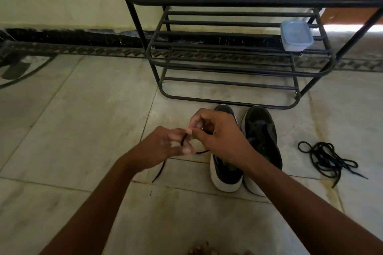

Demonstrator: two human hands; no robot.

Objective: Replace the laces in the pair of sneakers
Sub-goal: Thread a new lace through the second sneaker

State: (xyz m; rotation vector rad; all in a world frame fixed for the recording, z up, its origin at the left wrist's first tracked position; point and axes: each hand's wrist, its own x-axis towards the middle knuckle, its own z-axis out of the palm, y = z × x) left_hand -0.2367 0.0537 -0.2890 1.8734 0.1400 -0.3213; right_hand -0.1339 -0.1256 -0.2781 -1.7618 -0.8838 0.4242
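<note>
Toes (204,251) are poking in at the bottom edge of the floor (62,130). Both hands are working one dark lace (159,172): left hand (163,147) is pinching it, right hand (215,132) is pinching it too, right over the left sneaker (224,174) and blocking most of it. Right sneaker (260,130) is sitting just beside it. Another lace (327,158) is lying tangled toward the floor's right edge. Black rack (238,51) is standing behind, holding a plastic box (296,35).
</note>
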